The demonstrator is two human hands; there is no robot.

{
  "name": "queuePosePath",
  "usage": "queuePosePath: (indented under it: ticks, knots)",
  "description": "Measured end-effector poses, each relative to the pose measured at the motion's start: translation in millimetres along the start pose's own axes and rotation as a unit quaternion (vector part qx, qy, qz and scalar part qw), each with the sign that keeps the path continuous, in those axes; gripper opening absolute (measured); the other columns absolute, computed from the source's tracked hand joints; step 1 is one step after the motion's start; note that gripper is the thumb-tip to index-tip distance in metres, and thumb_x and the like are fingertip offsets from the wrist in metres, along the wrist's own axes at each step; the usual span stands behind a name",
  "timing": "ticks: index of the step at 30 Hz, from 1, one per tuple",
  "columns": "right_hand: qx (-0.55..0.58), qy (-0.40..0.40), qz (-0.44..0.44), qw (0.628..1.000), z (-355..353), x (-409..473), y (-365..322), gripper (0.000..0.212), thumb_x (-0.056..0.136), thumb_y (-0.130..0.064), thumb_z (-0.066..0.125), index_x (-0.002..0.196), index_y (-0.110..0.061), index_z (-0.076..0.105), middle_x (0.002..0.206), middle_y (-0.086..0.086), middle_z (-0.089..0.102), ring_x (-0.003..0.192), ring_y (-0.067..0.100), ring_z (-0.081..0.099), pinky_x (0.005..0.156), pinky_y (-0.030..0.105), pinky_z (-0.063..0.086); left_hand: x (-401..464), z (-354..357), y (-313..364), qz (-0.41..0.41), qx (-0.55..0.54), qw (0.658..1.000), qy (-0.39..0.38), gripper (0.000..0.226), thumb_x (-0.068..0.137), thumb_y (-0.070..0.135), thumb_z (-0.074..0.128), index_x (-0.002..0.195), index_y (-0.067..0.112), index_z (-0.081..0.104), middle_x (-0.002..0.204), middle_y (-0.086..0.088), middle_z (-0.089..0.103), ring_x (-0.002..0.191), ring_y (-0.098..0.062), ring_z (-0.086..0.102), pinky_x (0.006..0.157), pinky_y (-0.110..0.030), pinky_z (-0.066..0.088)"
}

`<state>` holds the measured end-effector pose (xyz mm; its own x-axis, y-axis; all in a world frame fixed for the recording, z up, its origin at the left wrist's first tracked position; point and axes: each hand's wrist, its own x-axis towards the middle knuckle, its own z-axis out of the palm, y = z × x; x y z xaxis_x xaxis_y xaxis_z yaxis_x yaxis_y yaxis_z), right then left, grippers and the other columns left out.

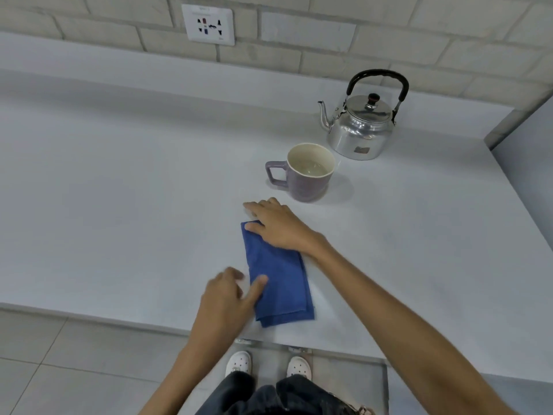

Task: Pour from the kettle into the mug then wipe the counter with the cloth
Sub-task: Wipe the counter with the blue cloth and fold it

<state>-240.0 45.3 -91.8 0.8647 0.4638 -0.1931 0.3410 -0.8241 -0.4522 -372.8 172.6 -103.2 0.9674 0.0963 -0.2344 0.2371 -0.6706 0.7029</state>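
A folded blue cloth [279,290] lies on the pale grey counter [119,205] near its front edge. My right hand [276,224] rests flat on the cloth's far end, fingers spread. My left hand [229,295] touches the cloth's left edge with thumb and fingertips, fingers apart. Beyond the cloth stands a purple mug [308,176] with clear liquid inside, its handle pointing left. A shiny metal kettle [360,127] with a black handle stands upright behind the mug, spout to the left.
A brick-pattern wall with a white power socket [208,23] runs along the back. The counter's front edge [149,324] is close to my body, with tiled floor and my white shoes [239,362] below. A grey panel [526,163] bounds the counter's right side.
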Motion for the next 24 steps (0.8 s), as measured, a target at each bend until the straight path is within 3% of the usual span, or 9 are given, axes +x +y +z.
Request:
queuePosePath:
  ticks: [2, 7, 10, 14, 18, 24]
  knots:
    - [0.003, -0.065, -0.002, 0.998, -7, 11, 2, 0.043, 0.097, -0.028, 0.048, 0.136, -0.011, 0.04, 0.125, 0.011, 0.048, 0.12, 0.026, 0.036, 0.094, 0.034, 0.028, -11, 8, 8, 0.008, 0.041, 0.998, -0.036, 0.042, 0.08, 0.053, 0.062, 0.088, 0.013, 0.053, 0.081, 0.0, 0.058, 0.079, -0.019, 0.054, 0.065, -0.028, 0.038]
    - [0.038, -0.109, 0.033, 0.993, -13, 21, 8, 0.029, 0.091, -0.025, 0.058, 0.116, -0.013, 0.051, 0.112, 0.007, 0.055, 0.11, 0.027, 0.049, 0.095, 0.04, 0.042, -15, 12, 11, 0.016, 0.027, 0.999, -0.039, 0.026, 0.085, 0.027, 0.064, 0.074, 0.022, 0.041, 0.075, 0.007, 0.045, 0.076, -0.017, 0.045, 0.066, -0.026, 0.037]
    - [0.069, -0.078, 0.017, 0.994, -13, 23, 8, 0.014, 0.09, -0.021, 0.061, 0.098, -0.011, 0.062, 0.107, 0.009, 0.058, 0.103, 0.026, 0.054, 0.093, 0.041, 0.046, -16, 7, 12, 0.015, -0.033, 0.998, -0.046, 0.022, 0.086, 0.016, 0.061, 0.071, 0.022, 0.046, 0.069, 0.006, 0.052, 0.064, -0.008, 0.049, 0.06, -0.02, 0.042]
    - [0.112, -0.017, -0.012, 0.994, -8, 24, 7, 0.01, 0.093, -0.025, 0.057, 0.098, -0.017, 0.06, 0.106, 0.007, 0.057, 0.103, 0.024, 0.052, 0.093, 0.04, 0.041, -15, -3, 8, -0.014, -0.127, 0.991, -0.05, 0.02, 0.086, 0.009, 0.062, 0.073, 0.02, 0.051, 0.058, 0.0, 0.057, 0.045, 0.002, 0.05, 0.047, -0.007, 0.038]
    - [0.185, 0.012, -0.031, 0.982, -5, 38, -6, 0.004, 0.093, -0.023, 0.056, 0.095, -0.021, 0.058, 0.095, 0.005, 0.065, 0.085, 0.02, 0.058, 0.081, 0.034, 0.047, -5, -26, -9, -0.058, -0.171, 0.983, -0.024, 0.016, 0.084, 0.008, 0.065, 0.088, 0.015, 0.051, 0.069, -0.014, 0.065, 0.045, -0.004, 0.061, 0.045, -0.008, 0.041]
    - [0.198, 0.01, -0.036, 0.979, 7, 68, -27, 0.009, 0.093, -0.022, 0.058, 0.098, -0.014, 0.06, 0.096, 0.01, 0.064, 0.089, 0.025, 0.057, 0.086, 0.041, 0.048, 13, -51, -32, -0.079, -0.141, 0.987, 0.019, 0.018, 0.083, 0.011, 0.068, 0.093, 0.015, 0.054, 0.082, -0.018, 0.068, 0.067, -0.024, 0.066, 0.054, -0.019, 0.042]
